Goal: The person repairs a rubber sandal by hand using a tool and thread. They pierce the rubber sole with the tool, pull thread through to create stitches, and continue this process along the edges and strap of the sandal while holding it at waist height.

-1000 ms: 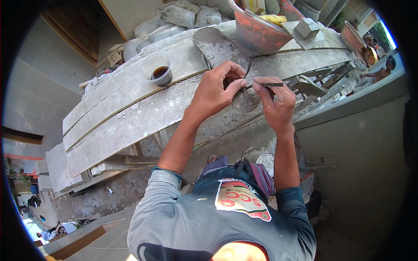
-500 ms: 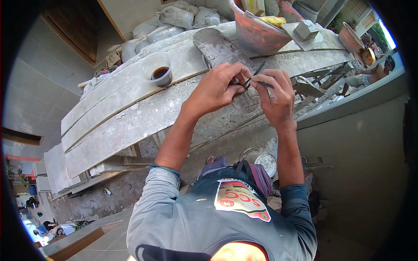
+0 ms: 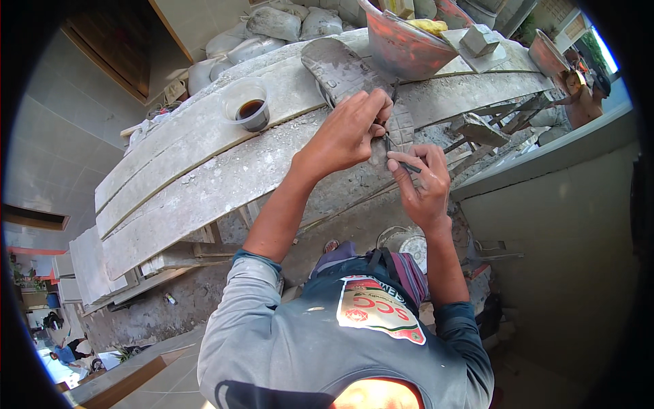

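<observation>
A dusty grey sandal [image 3: 334, 65] lies sole-like across the boards in front of me, partly covered by my left hand [image 3: 346, 131]. The fingers of that hand are closed in a pinch over the sandal, around a thin black strap; its grip is partly hidden. Lower and to the right, my right hand [image 3: 426, 184] pinches a narrow dark strip [image 3: 411, 168], whose short end sticks out past the thumb. A thin dark length shows between the two hands; I cannot tell where it is fastened.
Dusty planks [image 3: 197, 180] form the bench. A clear plastic cup [image 3: 235, 95] of dark liquid stands left of the sandal. An orange basin [image 3: 409, 51] and a grey block [image 3: 479, 41] stand farther back. Filled sacks [image 3: 274, 26] lie behind; a pail [image 3: 413, 251] is below.
My right hand has moved down and toward me, away from the left, with the dark strip in its fingers. The left hand has shifted slightly up over the sandal.
</observation>
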Tool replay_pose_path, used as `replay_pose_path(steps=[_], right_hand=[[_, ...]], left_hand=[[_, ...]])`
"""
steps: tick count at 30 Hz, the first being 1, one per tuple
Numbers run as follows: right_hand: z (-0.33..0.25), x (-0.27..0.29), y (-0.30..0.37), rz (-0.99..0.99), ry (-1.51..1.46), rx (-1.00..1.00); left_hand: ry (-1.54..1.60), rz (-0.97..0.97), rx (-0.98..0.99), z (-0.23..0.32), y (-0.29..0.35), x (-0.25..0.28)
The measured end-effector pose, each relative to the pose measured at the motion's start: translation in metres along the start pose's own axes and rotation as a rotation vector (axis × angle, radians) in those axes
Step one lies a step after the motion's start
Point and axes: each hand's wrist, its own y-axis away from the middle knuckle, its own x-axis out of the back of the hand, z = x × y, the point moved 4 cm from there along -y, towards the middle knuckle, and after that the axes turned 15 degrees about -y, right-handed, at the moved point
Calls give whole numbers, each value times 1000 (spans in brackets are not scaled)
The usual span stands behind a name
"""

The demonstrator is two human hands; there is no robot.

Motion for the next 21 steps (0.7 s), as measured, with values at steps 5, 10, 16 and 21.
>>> replay_pose_path(steps=[5, 10, 16, 21], right_hand=[[18, 8, -7, 113, -38, -103], [26, 9, -30, 107, -97, -160], [26, -1, -58, 72, -106, 37], [20, -5, -60, 80, -55, 105]], left_hand=[[101, -8, 26, -4, -1, -3], [105, 1, 21, -7, -1, -4], [216, -33, 124, -5, -3, 5], [324, 28, 216, -9, 1, 6]])
